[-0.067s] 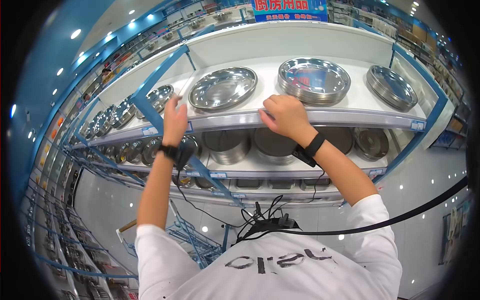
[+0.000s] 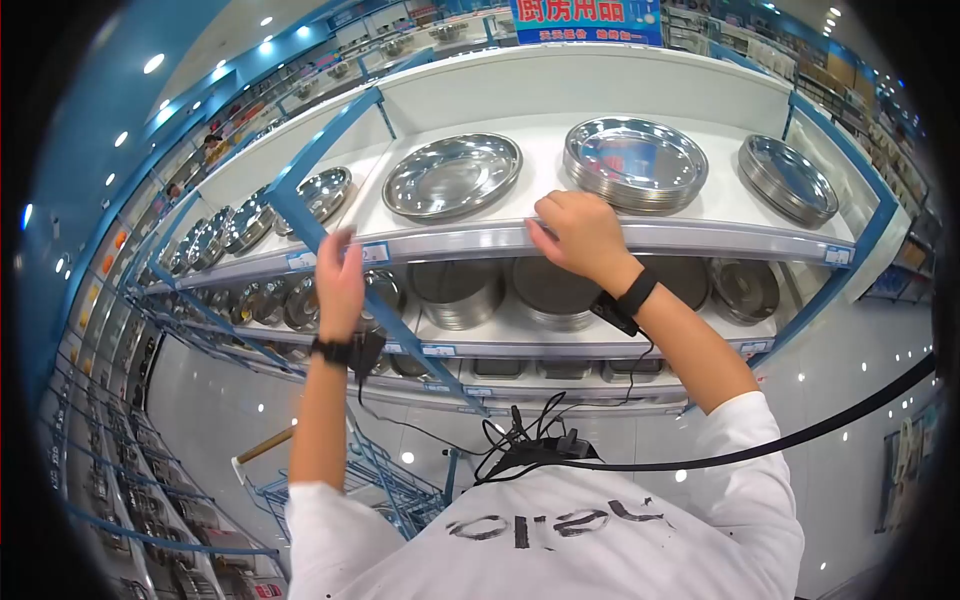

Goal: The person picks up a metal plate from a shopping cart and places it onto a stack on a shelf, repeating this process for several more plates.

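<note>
Round silver metal trays [image 2: 636,165] sat stacked on a white shelf [image 2: 541,150], just beyond the right hand [image 2: 584,235], its grip half open and seemingly empty. The left hand [image 2: 340,288], its grip loosely open, holding nothing visible, had dropped lower, farther from the trays.

Upper shelf [image 2: 542,165]: open from above. 2 bare strips, 1 between left plates [image 2: 453,175] and middle stack [image 2: 636,165], 1 between middle stack and right stack [image 2: 788,178]. White back panel [image 2: 590,85] blocks far side. Blue posts [image 2: 298,215] left and right; front rail [image 2: 480,239] near.
</note>
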Motion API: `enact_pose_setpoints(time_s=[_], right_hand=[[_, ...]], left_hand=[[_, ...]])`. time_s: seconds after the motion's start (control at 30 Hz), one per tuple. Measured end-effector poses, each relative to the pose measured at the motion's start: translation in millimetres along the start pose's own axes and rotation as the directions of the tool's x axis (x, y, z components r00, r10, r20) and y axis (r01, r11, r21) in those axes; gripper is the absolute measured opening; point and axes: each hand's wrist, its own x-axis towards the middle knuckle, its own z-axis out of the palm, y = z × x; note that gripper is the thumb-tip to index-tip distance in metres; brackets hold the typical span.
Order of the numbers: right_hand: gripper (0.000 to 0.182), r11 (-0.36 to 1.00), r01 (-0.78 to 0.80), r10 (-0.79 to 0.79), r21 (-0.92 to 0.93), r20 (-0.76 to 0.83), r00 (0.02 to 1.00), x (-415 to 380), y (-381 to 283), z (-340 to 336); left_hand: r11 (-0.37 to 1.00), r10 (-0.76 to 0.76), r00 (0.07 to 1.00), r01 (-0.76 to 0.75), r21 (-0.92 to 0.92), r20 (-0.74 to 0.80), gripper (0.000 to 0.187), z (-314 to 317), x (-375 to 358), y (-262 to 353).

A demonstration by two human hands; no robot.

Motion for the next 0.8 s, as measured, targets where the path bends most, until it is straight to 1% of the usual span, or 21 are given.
enact_pose_setpoints(time_s=[0.03,0.07,0.1,0.17,0.23,0.3,0.33,0.37,0.4,0.43,0.47,0.5,0.53,0.57,0.6,0.63,0.67,0.7,0.73,0.77,0.8], right_hand=[[0.018,1.0,0.005,-0.005,0.006,0.039,0.999,-0.5,-7.3,3.1],[0.018,1.0,-0.009,0.009,-0.006,0.029,1.0,2.5,-9.3,5.5],[0.018,1.0,-0.017,0.017,-0.019,0.025,1.0,4.9,-10.5,6.7],[0.016,1.0,-0.016,0.016,-0.014,0.056,0.998,8.3,-12.1,7.2],[0.02,0.998,-0.035,0.036,-0.053,0.025,0.999,9.9,-14.6,10.9],[0.018,0.994,-0.085,0.086,-0.069,0.013,0.996,13.0,-20.4,13.2],[0.016,0.988,-0.14,0.141,-0.068,0.014,0.99,14.5,-23.4,14.1],[0.014,0.98,-0.187,0.189,-0.061,0.025,0.982,15.8,-25.5,14.8],[0.014,0.979,-0.187,0.19,-0.084,0.022,0.982,15.6,-25.2,15.5],[0.013,0.979,-0.181,0.185,-0.095,0.029,0.982,15.6,-25.1,17.5],[0.014,0.967,-0.237,0.243,-0.096,0.049,0.969,17.1,-28.6,19.2],[0.016,0.967,-0.23,0.235,-0.112,0.038,0.971,18.9,-28.4,23.7],[0.018,0.962,-0.232,0.24,-0.148,0.044,0.97,17.1,-23.1,30.0],[0.022,0.958,-0.238,0.256,-0.157,0.105,0.961,17.4,-18.8,33.5],[0.024,0.956,-0.253,0.272,-0.147,0.127,0.954,17.4,-26.7,37.0],[0.027,0.949,-0.275,0.296,-0.154,0.136,0.945,14.3,-28.8,37.7],[0.029,0.927,-0.328,0.361,-0.181,0.196,0.912,11.1,-11.7,42.3],[0.031,0.898,-0.376,0.427,-0.228,0.251,0.869,9.2,4.4,46.6],[0.031,0.912,-0.348,0.399,-0.217,0.273,0.875,9.9,4.9,50.0],[0.034,0.894,-0.304,0.381,-0.327,0.202,0.902,10.1,4.1,52.7],[0.039,0.859,-0.268,0.354,-0.437,0.128,0.927,10.0,4.4,54.7]], left_hand=[[0.983,-0.111,0.994,0.11,-0.143,0.003,0.027,-19.5,-37.4,-4.1],[0.97,-0.176,0.984,0.17,-0.176,-0.019,0.025,-43.7,-63.4,-16.6],[0.944,-0.289,0.956,0.275,-0.183,-0.056,0.022,-63.3,-92.6,-10.7],[0.89,-0.431,0.891,0.392,-0.234,-0.146,0.019,-111.2,-161.2,-57.5],[0.759,-0.647,0.69,0.538,-0.368,-0.326,0.018,-152.0,-230.2,-83.1],[0.652,-0.757,0.498,0.619,-0.438,-0.423,0.021,-197.1,-303.7,-113.8],[0.639,-0.767,0.466,0.626,-0.448,-0.441,0.021,-217.1,-330.4,-126.1],[0.57,-0.812,0.345,0.639,-0.516,-0.47,0.023,-235.4,-362.0,-135.3],[0.5,-0.844,0.204,0.638,-0.586,-0.497,0.024,-251.9,-397.9,-140.8],[0.475,-0.846,0.115,0.606,-0.638,-0.521,0.023,-263.4,-424.8,-146.2],[0.451,-0.839,0.008,0.567,-0.689,-0.544,0.022,-273.1,-454.9,-158.0],[0.455,-0.829,0.059,0.649,-0.61,-0.556,0.019,-293.4,-516.7,-200.9],[0.39,-0.882,0.033,0.61,-0.69,-0.469,0.016,-310.6,-560.9,-225.8],[0.274,-0.909,0.403,0.385,-0.881,-0.107,0.015,-335.2,-638.7,-265.2],[0.256,-0.954,0.046,0.64,-0.724,-0.296,0.017,-333.5,-657.9,-257.3],[0.194,-0.902,-0.06,0.829,-0.525,-0.427,0.013,-326.5,-679.2,-251.1],[0.123,-0.876,-0.283,0.65,-0.75,-0.389,0.009,-323.8,-687.4,-249.1],[0.077,-0.834,-0.474,0.408,-0.91,-0.283,0.009,-318.4,-702.3,-243.0],[-0.079,-0.819,-0.276,0.923,-0.377,-0.503,0.012,-313.2,-722.3,-237.2],[-0.202,-0.863,0.017,0.904,0.376,-0.505,0.016,-308.9,-721.6,-223.0],[-0.268,-0.867,0.004,0.839,0.474,-0.498,0.019,-302.4,-717.5,-212.0]])
